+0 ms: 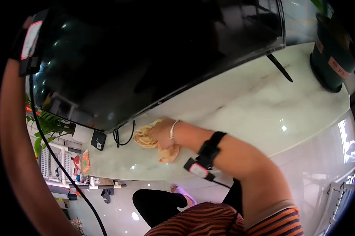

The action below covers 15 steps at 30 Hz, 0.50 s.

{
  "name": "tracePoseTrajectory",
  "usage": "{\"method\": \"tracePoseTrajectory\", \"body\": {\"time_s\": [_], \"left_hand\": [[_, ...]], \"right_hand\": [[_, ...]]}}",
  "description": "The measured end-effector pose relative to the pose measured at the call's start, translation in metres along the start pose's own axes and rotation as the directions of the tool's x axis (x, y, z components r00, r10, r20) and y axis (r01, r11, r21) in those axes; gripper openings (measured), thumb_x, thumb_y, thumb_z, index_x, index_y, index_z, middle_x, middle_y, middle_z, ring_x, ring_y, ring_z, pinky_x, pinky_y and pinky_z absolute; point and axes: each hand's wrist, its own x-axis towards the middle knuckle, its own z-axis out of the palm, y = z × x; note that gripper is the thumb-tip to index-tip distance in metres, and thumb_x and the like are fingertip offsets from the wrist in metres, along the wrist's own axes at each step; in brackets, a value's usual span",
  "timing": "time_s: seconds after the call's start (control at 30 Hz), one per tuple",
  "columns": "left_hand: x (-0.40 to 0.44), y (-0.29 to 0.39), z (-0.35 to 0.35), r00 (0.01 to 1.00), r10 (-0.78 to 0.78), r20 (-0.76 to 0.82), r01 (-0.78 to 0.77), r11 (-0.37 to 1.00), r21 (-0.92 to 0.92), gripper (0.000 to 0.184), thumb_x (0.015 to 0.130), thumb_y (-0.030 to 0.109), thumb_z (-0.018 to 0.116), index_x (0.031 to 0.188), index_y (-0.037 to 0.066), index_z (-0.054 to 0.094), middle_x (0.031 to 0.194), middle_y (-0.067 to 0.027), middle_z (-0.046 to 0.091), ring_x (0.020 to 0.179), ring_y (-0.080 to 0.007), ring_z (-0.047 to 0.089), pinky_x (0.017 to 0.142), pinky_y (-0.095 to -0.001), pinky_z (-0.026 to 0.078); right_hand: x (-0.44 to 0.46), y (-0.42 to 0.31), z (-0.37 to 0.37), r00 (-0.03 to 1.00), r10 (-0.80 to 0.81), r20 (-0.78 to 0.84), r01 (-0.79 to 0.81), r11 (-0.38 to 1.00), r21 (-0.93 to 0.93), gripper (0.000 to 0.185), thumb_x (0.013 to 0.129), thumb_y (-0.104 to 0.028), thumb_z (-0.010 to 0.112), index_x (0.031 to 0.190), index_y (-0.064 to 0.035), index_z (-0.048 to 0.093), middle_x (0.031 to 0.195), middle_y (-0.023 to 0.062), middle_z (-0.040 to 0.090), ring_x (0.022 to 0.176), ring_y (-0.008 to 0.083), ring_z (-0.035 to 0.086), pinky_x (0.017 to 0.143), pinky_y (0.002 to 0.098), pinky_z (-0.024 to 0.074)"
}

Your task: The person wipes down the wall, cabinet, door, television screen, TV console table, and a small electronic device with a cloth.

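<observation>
My right hand (163,133) is closed on a crumpled yellowish cloth (145,137), pressed down on the pale marble-look tabletop (240,106). A loose corner of the cloth hangs out below the palm. Just above stands a large black television (146,59), its lower edge close to the hand. My left arm is raised along the left side of the view. The left hand (26,24) is up by the television's far left edge, mostly dark and behind a strapped-on device, so its fingers cannot be made out.
A black cable (130,135) and a small black box (98,140) lie left of the cloth. A television foot (279,67) juts out near a dark green plant pot (330,55) at right. Shelving (63,165) with baskets stands at lower left. A cord hangs from the left wrist device.
</observation>
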Motion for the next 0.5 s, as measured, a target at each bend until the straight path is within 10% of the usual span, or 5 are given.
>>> {"method": "tracePoseTrajectory", "body": {"time_s": [0.3,0.5], "left_hand": [[0.011,0.004,-0.004,0.998,0.054,0.019,-0.054,0.999,0.004,0.07,0.084,0.056,0.047,0.076,-0.012,0.062,0.076,-0.0268,0.062,0.066,-0.0354,0.058,0.063,-0.0415,0.046],[0.01,0.009,-0.002,1.0,0.025,0.009,-0.026,0.996,0.091,0.079,0.083,0.062,0.041,0.075,-0.014,0.059,0.076,-0.0301,0.06,0.069,-0.0397,0.057,0.066,-0.0438,0.046]], "right_hand": [[-0.001,0.051,-0.031,0.919,0.385,0.08,-0.393,0.906,0.154,0.04,0.072,-0.042,0.053,0.092,-0.0109,0.066,0.1,0.0047,0.063,0.094,0.0234,0.056,0.086,0.039,0.0392],[0.059,0.037,-0.002,0.963,0.165,-0.214,-0.137,0.981,0.139,0.045,0.075,-0.049,0.05,0.095,-0.0105,0.064,0.102,0.0053,0.062,0.096,0.0247,0.056,0.085,0.0372,0.0399]]}}
